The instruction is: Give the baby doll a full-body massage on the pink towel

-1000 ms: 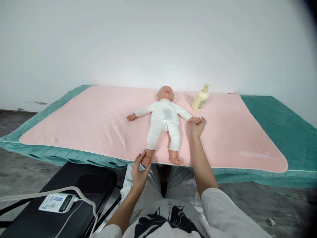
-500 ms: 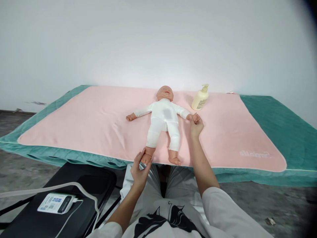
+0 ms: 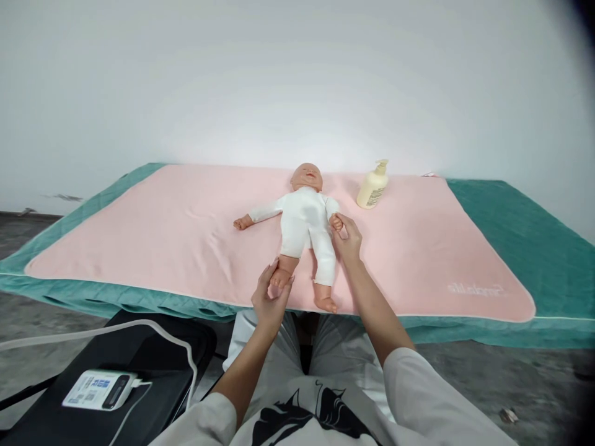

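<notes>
A baby doll (image 3: 304,214) with a white cloth body lies face up, its head toward the wall. My left hand (image 3: 271,300) is closed around the doll's foot (image 3: 282,272) on the left side, and that leg is bent upward. With my right hand (image 3: 348,238) I grip the doll's hand (image 3: 335,222) on the right side, drawn in close to its body. The other arm stretches out to the left and the other leg lies straight. A cream pump bottle (image 3: 372,187) stands right of the doll's head.
A pink mat (image 3: 153,235) covers much of a green bed (image 3: 530,235) against a white wall (image 3: 279,80). At lower left, a black chair (image 3: 153,353) carries a white device (image 3: 98,389) with a cable. My legs are at the bed's front edge.
My right hand has moved left, bringing the doll's arm from outstretched toward its body. My left hand has pushed the foot up and slightly right, bending the leg. The view has shifted slightly.
</notes>
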A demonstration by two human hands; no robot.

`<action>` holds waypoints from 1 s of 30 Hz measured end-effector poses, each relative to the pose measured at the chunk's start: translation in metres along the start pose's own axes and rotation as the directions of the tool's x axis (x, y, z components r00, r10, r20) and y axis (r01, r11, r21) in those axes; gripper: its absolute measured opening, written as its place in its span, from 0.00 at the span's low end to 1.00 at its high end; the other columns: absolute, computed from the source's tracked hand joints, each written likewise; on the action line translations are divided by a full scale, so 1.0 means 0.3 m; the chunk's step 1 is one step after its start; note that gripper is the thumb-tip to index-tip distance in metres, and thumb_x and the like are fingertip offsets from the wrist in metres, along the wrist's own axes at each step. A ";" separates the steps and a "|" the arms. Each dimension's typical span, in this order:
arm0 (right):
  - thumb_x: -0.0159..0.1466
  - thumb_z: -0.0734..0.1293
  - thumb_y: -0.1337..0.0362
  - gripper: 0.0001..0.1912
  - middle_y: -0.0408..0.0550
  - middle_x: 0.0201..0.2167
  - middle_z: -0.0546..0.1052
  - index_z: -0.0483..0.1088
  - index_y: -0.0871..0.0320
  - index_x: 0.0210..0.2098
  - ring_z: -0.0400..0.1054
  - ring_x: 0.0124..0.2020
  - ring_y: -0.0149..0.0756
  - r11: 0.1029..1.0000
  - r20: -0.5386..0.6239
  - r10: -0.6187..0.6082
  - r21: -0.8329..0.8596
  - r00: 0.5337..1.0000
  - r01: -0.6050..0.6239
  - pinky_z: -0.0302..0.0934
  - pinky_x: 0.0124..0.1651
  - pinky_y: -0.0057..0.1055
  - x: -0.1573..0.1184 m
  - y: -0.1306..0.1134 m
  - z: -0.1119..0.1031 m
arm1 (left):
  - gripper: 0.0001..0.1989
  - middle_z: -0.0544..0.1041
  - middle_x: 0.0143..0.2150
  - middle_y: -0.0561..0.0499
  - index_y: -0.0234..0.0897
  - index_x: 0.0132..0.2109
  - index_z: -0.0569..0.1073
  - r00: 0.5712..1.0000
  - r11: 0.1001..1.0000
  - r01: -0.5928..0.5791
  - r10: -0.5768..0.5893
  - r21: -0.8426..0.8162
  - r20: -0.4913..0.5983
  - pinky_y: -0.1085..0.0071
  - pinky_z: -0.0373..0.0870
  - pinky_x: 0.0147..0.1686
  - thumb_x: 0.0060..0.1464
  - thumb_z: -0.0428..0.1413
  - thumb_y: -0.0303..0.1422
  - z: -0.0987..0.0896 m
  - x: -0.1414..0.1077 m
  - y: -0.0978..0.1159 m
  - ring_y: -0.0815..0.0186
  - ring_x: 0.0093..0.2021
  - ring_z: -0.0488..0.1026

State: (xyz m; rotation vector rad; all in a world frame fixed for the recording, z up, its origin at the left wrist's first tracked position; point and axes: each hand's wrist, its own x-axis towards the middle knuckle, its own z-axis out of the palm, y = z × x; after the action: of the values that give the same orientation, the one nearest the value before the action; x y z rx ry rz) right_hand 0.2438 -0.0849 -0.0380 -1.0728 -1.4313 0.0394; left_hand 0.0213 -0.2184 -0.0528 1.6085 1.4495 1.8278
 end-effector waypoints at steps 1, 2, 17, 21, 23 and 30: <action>0.64 0.66 0.60 0.18 0.52 0.49 0.78 0.72 0.54 0.53 0.73 0.51 0.40 0.999 0.017 -0.030 -0.011 0.999 0.030 0.69 0.57 0.43 -0.001 0.003 0.002 | 0.28 0.75 0.57 0.44 0.40 0.60 0.70 1.000 1.000 0.002 -0.002 -0.001 0.000 0.54 0.70 0.60 0.52 0.64 0.33 0.008 0.009 0.006 0.56 0.57 0.74; 0.65 0.65 0.60 0.17 0.52 0.50 0.78 0.72 0.54 0.53 0.73 0.51 0.39 0.998 0.033 -0.055 -0.021 0.998 0.056 0.69 0.57 0.43 -0.002 0.005 0.004 | 0.28 0.75 0.57 0.44 0.40 0.60 0.70 1.000 1.000 0.002 -0.002 -0.005 0.000 0.54 0.70 0.60 0.52 0.64 0.33 0.016 0.019 0.013 0.56 0.57 0.74; 0.67 0.61 0.58 0.16 0.50 0.51 0.78 0.73 0.53 0.51 0.71 0.55 0.38 0.999 0.189 -0.047 -0.014 0.981 0.050 0.67 0.62 0.43 0.006 -0.018 0.001 | 0.26 0.76 0.56 0.44 0.39 0.59 0.70 1.000 1.000 -0.011 0.011 -0.014 0.002 0.57 0.72 0.58 0.53 0.63 0.36 0.061 0.089 0.075 0.57 0.56 0.74; 0.66 0.62 0.57 0.16 0.49 0.52 0.77 0.73 0.52 0.50 0.70 0.56 0.38 0.999 0.168 0.029 0.021 0.985 -0.033 0.65 0.63 0.43 0.006 -0.021 0.000 | 0.25 0.76 0.56 0.43 0.37 0.58 0.70 1.000 1.000 -0.011 0.011 -0.006 0.005 0.57 0.72 0.58 0.53 0.63 0.36 0.056 0.084 0.073 0.57 0.57 0.74; 0.65 0.63 0.57 0.16 0.50 0.51 0.77 0.72 0.53 0.50 0.71 0.55 0.38 0.998 0.128 0.059 0.021 0.990 -0.062 0.66 0.62 0.43 0.005 -0.020 0.000 | 0.25 0.76 0.56 0.43 0.37 0.58 0.70 1.000 1.000 -0.008 0.008 -0.003 0.004 0.57 0.72 0.58 0.53 0.63 0.36 0.052 0.083 0.076 0.57 0.57 0.74; 0.63 0.65 0.61 0.19 0.52 0.50 0.77 0.69 0.57 0.53 0.71 0.51 0.37 0.985 -0.011 0.167 0.055 0.986 -0.166 0.65 0.58 0.39 0.002 -0.024 -0.006 | 0.25 0.77 0.56 0.44 0.38 0.58 0.71 1.000 1.000 -0.026 0.026 0.005 0.007 0.57 0.72 0.58 0.53 0.63 0.35 0.032 0.062 0.072 0.57 0.56 0.75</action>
State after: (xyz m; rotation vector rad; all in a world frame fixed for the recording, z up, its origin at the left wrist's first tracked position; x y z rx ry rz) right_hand 0.2414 -0.0897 -0.0327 -1.1433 -1.3164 0.1889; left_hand 0.0315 -0.2091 -0.0260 1.6423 1.4381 1.8322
